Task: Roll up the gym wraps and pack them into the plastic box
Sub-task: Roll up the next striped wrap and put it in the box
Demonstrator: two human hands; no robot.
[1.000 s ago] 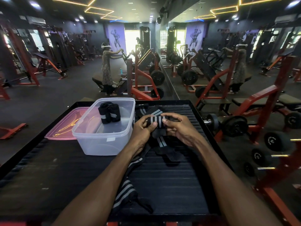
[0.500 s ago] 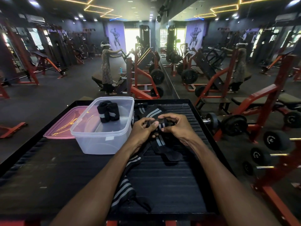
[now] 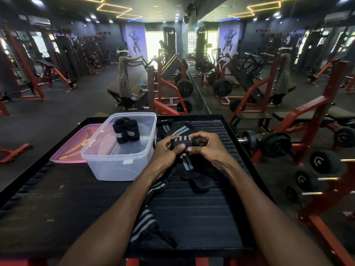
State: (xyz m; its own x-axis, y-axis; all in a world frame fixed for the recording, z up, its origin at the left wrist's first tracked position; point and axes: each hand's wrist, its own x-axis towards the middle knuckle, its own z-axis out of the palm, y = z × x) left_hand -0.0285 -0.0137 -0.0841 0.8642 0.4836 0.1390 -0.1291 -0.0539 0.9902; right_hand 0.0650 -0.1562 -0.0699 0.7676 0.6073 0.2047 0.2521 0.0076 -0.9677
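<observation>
Gym wrap point(image 3: 182, 143), black with grey stripes and partly rolled, sits between the two hands over the black ribbed table point(image 3: 201, 212): the left hand point(image 3: 165, 152) curls its fingers round the roll's left end and the right hand point(image 3: 206, 145) pinches its right end, while the loose tail point(image 3: 187, 166) hangs down onto the table beneath them. Just left of the hands stands the clear plastic box point(image 3: 119, 166) with two rolled wraps point(image 3: 125, 130) upright inside, a pink lid point(image 3: 71, 148) lying beside it. Another unrolled wrap point(image 3: 143, 225) lies under the left forearm.
</observation>
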